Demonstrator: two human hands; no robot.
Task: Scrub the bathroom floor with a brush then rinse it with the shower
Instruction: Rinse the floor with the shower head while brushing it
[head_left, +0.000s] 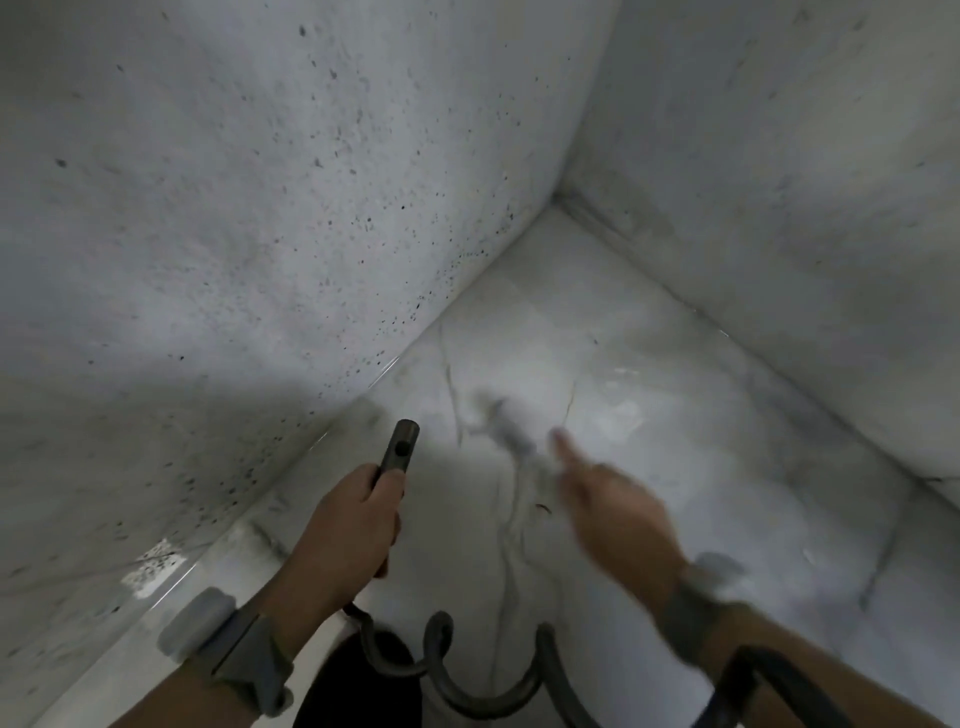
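— So, where's the shower head (399, 448)?
— Left hand (352, 514) fingers wrap it, hose (457, 670) coiling below, near the speckled wall (249, 218).
— Right hand (613, 512)?
— Blurred, fingers extended over wet floor (675, 415); the corner lies ahead. No writing is legible.

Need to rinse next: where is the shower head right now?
In the head view, lower centre-left: the left hand grips the shower head, near the speckled wall.

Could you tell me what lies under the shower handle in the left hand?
Below the shower handle, gripped by the left hand, lies wet marble floor beside the speckled wall. The hand covers the handle's lower part.
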